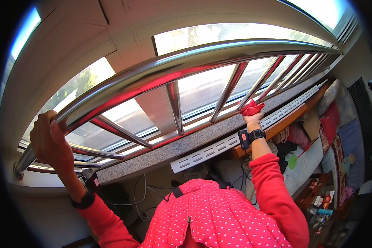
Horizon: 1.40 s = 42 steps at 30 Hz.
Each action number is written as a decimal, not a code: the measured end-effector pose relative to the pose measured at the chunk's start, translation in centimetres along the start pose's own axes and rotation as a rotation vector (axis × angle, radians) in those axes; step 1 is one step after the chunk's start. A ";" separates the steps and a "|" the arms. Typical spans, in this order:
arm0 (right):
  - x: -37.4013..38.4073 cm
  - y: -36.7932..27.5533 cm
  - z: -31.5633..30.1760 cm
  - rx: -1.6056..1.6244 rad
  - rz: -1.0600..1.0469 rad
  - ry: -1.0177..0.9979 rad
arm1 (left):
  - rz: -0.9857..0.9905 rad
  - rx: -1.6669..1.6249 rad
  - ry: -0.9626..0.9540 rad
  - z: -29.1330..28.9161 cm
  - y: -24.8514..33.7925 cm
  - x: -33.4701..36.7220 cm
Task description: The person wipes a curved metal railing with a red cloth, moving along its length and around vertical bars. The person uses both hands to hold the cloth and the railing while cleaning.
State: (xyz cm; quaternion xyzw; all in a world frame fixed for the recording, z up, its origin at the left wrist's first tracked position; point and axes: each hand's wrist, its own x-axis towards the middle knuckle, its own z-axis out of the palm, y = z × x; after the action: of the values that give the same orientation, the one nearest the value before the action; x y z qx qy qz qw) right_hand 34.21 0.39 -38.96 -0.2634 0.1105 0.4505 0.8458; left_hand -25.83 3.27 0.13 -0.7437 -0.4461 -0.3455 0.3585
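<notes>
A shiny metal railing [153, 78] with upright bars runs along the window. At its left end my left hand [49, 142] is closed round the thick top rail, the thumb lying on the near side. My right hand [254, 119] reaches out to the lower part of the railing and holds a crumpled red cloth [251, 108]. The cloth is at the foot of one bar, close to the bottom rail; whether it touches the bar I cannot tell. Most of the right fingers are hidden by the cloth.
A speckled stone sill [153, 167] lies below the railing, with a white slotted radiator cover [219, 153] in front of it. Cables [144, 194] hang near my body. On the right are a bed-like surface with a blue cloth [351, 144] and a shelf of small items [318, 206].
</notes>
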 end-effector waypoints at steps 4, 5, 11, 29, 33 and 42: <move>-0.6 -0.1 0.8 -0.027 -0.066 0.079 | 0.018 0.020 0.034 0.2 0.1 0.1; -1.3 0.7 1.2 -0.061 -0.065 0.100 | 0.004 0.039 0.025 0.2 0.1 0.1; -6.2 7.3 3.3 -0.118 0.088 0.006 | 0.008 -0.016 0.016 0.0 0.2 0.0; -24.4 29.8 1.8 -0.292 0.652 0.028 | -0.664 -1.328 -1.171 2.5 4.0 -23.4; -26.2 31.8 1.9 -0.377 0.768 -0.122 | -0.960 -1.461 -1.338 6.1 7.4 -30.0; -28.6 30.4 2.9 -1.069 0.579 -0.306 | -1.592 -2.025 -0.762 13.0 15.8 -31.6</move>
State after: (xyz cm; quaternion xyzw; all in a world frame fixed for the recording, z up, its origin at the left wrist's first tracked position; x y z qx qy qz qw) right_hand -7.20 -4.35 -34.93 -0.5420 -0.1855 0.6871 0.4469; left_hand -20.40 -4.42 -36.34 -0.2689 -0.3754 -0.4069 -0.7882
